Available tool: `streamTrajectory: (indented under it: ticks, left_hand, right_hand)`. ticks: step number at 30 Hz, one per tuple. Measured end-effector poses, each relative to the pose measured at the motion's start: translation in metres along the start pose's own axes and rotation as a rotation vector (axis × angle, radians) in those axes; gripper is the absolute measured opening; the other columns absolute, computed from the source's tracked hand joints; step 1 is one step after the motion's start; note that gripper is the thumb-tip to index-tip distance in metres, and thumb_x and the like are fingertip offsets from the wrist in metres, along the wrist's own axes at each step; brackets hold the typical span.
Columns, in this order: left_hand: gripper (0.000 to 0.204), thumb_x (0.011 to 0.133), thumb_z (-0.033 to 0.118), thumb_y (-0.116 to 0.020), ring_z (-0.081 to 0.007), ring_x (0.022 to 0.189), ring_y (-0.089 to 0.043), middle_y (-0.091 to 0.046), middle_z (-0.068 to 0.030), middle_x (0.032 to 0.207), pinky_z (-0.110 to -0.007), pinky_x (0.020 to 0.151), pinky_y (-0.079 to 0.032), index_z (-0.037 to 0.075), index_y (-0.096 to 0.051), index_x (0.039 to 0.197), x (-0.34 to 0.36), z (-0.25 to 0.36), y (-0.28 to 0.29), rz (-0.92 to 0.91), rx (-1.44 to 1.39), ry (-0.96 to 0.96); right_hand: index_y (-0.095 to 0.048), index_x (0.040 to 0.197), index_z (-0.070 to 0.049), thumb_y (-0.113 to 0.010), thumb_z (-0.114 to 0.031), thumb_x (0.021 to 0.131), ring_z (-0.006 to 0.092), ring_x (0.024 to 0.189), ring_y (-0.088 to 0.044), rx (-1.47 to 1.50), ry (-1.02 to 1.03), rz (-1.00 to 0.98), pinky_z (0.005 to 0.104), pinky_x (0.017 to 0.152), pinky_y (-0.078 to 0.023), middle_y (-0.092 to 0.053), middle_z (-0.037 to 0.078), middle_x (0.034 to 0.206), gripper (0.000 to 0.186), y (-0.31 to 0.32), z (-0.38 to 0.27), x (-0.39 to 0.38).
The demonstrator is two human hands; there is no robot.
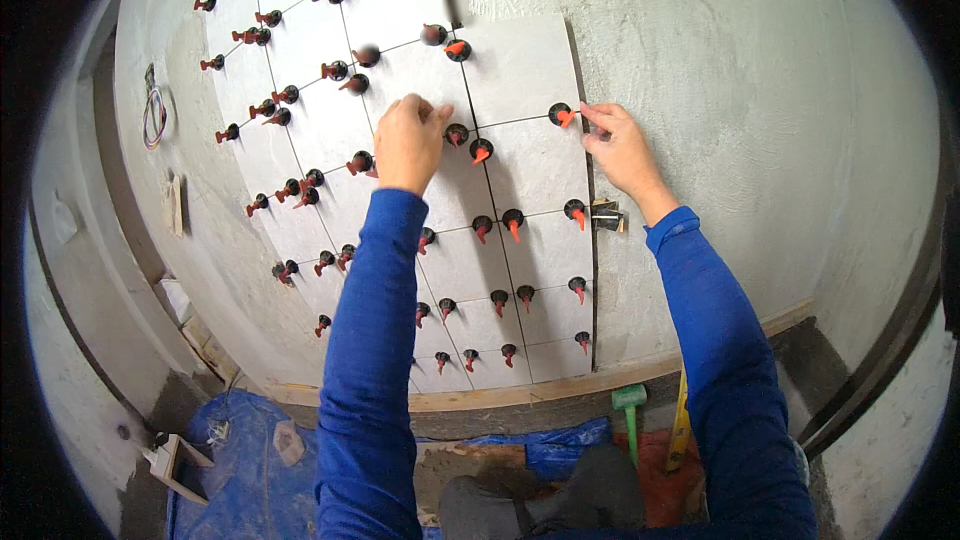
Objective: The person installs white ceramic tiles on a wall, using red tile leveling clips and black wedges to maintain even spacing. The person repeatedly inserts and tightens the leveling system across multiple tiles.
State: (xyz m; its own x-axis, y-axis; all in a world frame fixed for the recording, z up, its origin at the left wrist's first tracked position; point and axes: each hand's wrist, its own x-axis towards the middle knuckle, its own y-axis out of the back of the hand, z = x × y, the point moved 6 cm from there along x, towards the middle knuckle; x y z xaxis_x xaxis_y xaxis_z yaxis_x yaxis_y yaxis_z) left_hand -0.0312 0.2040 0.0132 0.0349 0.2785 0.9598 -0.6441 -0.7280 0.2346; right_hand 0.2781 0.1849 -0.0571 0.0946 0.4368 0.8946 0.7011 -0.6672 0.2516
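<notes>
White wall tiles (530, 70) carry tile leveling clips with round black bases and red or orange handles. My left hand (408, 145) is raised in front of the tiles, its fingers curled together; whatever they may hold is hidden. Just right of it sits a dark red-handled clip (456, 135), with an orange-handled clip (481, 151) lower on the same joint. My right hand (622, 152) is at the tiles' right edge. Its thumb and forefinger are apart, the fingertips close beside an orange-handled clip (562, 116); whether they touch it I cannot tell.
Bare plaster wall (730, 140) extends right of the tiles. A wooden batten (480, 398) runs under the bottom row. Below are a green mallet (630, 398), a yellow spirit level (680, 425) and a blue tarp (255, 460). A cable coil (154, 118) hangs at left; a wall box (607, 216) is below my right hand.
</notes>
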Motion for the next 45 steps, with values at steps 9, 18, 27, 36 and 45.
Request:
streamTrajectory:
  ticks: [9, 18, 27, 36, 45]
  left_hand:
    - [0.056, 0.084, 0.059, -0.077, -0.0354, 0.089, -0.075, -0.077, -0.0175, 0.091, -0.044, 0.082, -0.057, 0.003, -0.078, 0.092, 0.034, 0.014, -0.019, -0.150, 0.194, 0.164]
    - [0.059, 0.081, 0.061, -0.078, -0.0342, 0.089, -0.075, -0.077, -0.0176, 0.089, -0.043, 0.082, -0.058, 0.003, -0.079, 0.093, 0.032, 0.006, -0.019, -0.132, 0.095, 0.201]
    - [0.055, 0.081, 0.056, -0.081, -0.0341, 0.086, -0.074, -0.076, -0.0166, 0.086, -0.044, 0.079, -0.057, 0.003, -0.076, 0.097, 0.028, 0.004, -0.019, -0.045, 0.038, 0.182]
    - [0.039, 0.089, 0.021, -0.080, -0.0237, 0.066, -0.067, -0.071, -0.0085, 0.076, -0.038, 0.068, -0.054, 0.018, -0.074, 0.127, 0.053, 0.011, -0.027, 0.059, -0.345, -0.122]
    - [0.035, 0.090, 0.028, -0.078, -0.0262, 0.079, -0.074, -0.077, -0.0108, 0.088, -0.039, 0.074, -0.057, 0.024, -0.075, 0.125, 0.069, 0.004, -0.029, 0.014, -0.230, -0.135]
  right_hand:
    - [-0.068, 0.132, -0.002, -0.068, -0.007, 0.087, 0.0248, 0.108, -0.066, 0.007, 0.043, 0.016, 0.0338, 0.093, -0.053, -0.065, 0.013, 0.125, 0.045, 0.002, -0.002, 0.001]
    - [-0.078, 0.112, -0.009, -0.073, -0.029, 0.093, 0.0344, 0.100, -0.072, -0.117, 0.253, 0.298, 0.0417, 0.090, -0.056, -0.075, 0.016, 0.105, 0.029, 0.046, -0.042, 0.123]
    - [-0.079, 0.104, -0.010, -0.079, -0.030, 0.088, 0.0248, 0.089, -0.072, -0.076, 0.149, 0.133, 0.0373, 0.083, -0.056, -0.076, 0.011, 0.094, 0.025, 0.027, -0.036, 0.170]
    - [-0.076, 0.108, -0.010, -0.080, -0.027, 0.086, 0.0281, 0.098, -0.070, -0.348, 0.118, 0.200, 0.0415, 0.085, -0.057, -0.073, 0.013, 0.103, 0.028, 0.032, -0.069, 0.156]
    - [-0.073, 0.099, -0.010, -0.067, -0.021, 0.094, 0.0281, 0.096, -0.074, -0.725, 0.765, 0.028, 0.0396, 0.081, -0.062, -0.074, 0.008, 0.096, 0.014, -0.051, -0.187, 0.105]
